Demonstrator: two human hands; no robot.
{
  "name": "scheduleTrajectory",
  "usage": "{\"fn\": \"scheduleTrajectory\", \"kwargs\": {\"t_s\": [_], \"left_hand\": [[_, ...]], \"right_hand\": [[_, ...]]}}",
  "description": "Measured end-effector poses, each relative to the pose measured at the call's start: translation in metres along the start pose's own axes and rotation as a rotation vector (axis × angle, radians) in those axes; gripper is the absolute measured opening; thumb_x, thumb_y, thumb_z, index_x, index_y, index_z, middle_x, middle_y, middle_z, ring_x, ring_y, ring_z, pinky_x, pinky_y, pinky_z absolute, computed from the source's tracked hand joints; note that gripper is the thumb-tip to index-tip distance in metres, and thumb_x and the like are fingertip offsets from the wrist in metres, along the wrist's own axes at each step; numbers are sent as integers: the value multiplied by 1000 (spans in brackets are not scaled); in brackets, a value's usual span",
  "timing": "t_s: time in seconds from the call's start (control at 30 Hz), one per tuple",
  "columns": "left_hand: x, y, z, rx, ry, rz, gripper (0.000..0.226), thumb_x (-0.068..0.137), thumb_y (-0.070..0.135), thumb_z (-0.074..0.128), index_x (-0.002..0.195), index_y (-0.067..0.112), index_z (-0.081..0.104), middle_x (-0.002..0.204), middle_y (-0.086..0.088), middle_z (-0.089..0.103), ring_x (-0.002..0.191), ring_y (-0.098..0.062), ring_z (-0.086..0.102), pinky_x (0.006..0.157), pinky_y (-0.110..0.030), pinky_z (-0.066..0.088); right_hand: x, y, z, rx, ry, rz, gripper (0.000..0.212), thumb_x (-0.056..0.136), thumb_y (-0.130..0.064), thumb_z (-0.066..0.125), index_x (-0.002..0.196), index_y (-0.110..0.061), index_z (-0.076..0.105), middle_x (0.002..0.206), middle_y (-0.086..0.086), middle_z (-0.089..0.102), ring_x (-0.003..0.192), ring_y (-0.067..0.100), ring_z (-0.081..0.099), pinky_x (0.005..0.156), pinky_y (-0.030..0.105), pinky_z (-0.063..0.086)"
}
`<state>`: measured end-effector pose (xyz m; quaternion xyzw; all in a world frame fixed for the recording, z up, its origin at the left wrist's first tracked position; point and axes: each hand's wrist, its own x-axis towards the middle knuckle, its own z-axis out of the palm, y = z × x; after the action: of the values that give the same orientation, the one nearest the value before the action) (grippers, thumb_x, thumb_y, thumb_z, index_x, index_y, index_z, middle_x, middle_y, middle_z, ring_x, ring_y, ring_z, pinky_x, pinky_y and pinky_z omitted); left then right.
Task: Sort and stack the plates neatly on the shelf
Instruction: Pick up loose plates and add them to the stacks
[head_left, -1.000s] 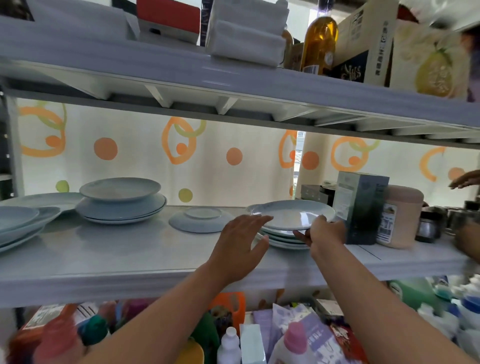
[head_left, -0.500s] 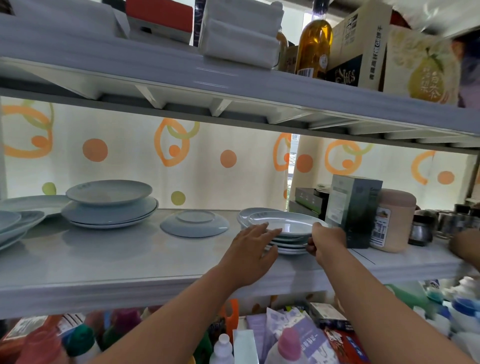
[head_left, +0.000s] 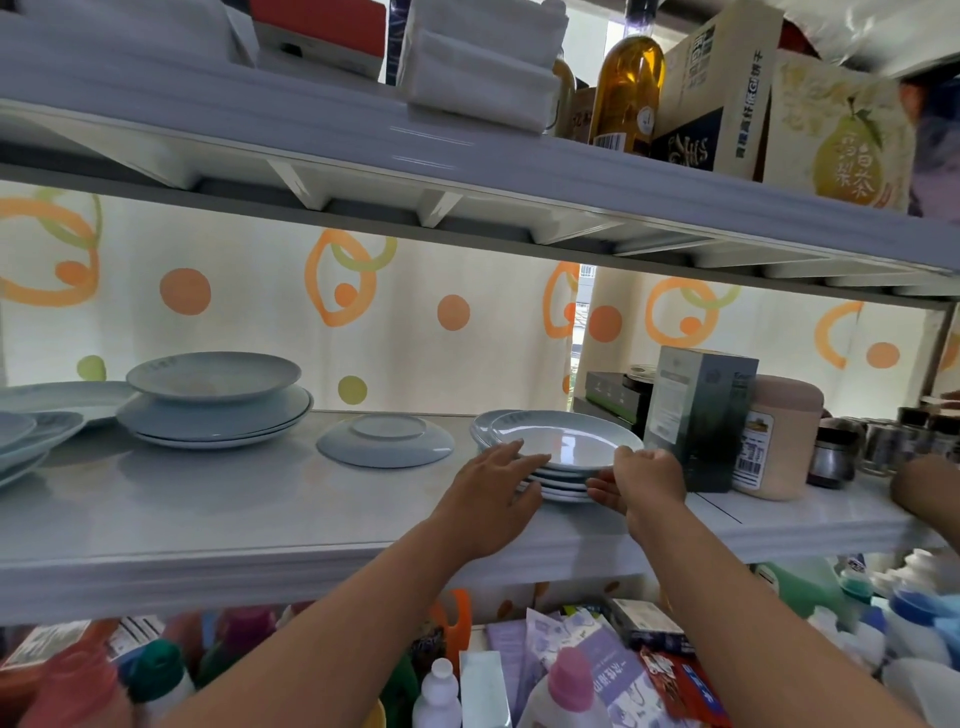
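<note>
Beside plate stack (head_left: 563, 457), dark box (head_left: 698, 415).

A pale curtain (head_left: 249, 322) with orange rings and dots hangs behind the white shelving, backlit by daylight; a window gap (head_left: 581, 312) shows at 1 o'clock.

A stack of pale blue-grey plates (head_left: 563, 457) sits near the front edge of the shelf (head_left: 208, 519), right of its middle; the top plate lies upright and glossy, shifted slightly right of the one under it, so the pile is uneven. Left of it, nearer the back edge, a single plate (head_left: 385, 440) lies upside down, foot ring up. Further left stands a second stack (head_left: 214, 400), a smaller plate resting on wider ones. At the shelf's left end more plates (head_left: 31, 436) overlap, partly cut off.
</note>
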<state>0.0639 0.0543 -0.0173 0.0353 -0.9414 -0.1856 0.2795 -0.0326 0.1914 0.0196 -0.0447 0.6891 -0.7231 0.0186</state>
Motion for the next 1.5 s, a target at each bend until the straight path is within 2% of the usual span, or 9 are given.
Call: {"fn": "scheduleTrajectory", "kwargs": {"t_s": [0.2,0.47,0.77,0.87,1.0,1.1,1.2,1.37,1.5], "left_hand": [[-5,-1,-12,-11,109,36,39,94,26,47,132,25,51,146,-2,44,136,-17,37,110,-28,26],[-18,-24,-31,17,226,22,42,87,28,45,128,24,54,134,0,55,124,-17,48,104,-30,35],[-42,-75,-75,121,242,-109,40,84,29,47,121,19,57,125,-3,61,115,-21,55,99,-33,40],[-45,-96,-91,182,200,-213,36,89,27,49,125,21,52,129,-5,58,117,-23,52,99,-36,40],[-49,-125,-101,168,164,-350,36,89,27,49,124,21,50,125,-9,58,112,-27,52,96,-37,43],[-43,-141,-108,125,86,-460,40,89,31,46,128,21,46,130,-13,52,118,-29,48,101,-41,41],[-29,-155,-114,151,-16,-545,46,89,36,42,133,22,40,135,-16,45,123,-33,44,104,-45,37],[-15,-174,-111,82,52,-595,43,91,33,40,132,18,41,135,-17,48,124,-34,45,104,-41,37],[-15,-180,-110,-118,182,-611,34,93,24,38,125,15,46,120,-13,59,117,-31,51,94,-34,37]], "right_hand": [[-20,-1,11,-68,-13,-116,23,95,-15,48,117,-6,47,83,17,66,56,21,63,47,28,52],[-43,-9,44,-80,-117,-185,21,94,-15,48,115,-9,49,72,10,65,53,18,63,54,28,56],[-77,4,111,-271,-332,-430,25,88,-17,56,112,-11,52,80,9,66,60,18,66,53,24,54],[-82,16,139,-412,-426,-535,29,83,-19,63,110,-15,54,78,5,65,70,20,65,68,32,54],[-72,28,173,-593,-465,-666,44,77,-23,71,117,-12,56,105,11,58,94,20,52,79,23,36],[-57,32,198,-716,-461,-654,59,74,-34,73,126,-17,52,124,14,51,121,28,44,101,32,33],[-44,34,214,-886,-503,-631,75,71,-51,73,134,-22,46,137,8,41,133,26,33,110,38,29],[-33,42,230,-1030,-534,-736,68,74,-57,64,127,-15,55,132,8,53,126,27,45,106,44,36],[-36,42,235,-1175,-522,-889,62,84,-57,54,119,-6,56,119,12,54,112,32,55,96,44,45]]}}
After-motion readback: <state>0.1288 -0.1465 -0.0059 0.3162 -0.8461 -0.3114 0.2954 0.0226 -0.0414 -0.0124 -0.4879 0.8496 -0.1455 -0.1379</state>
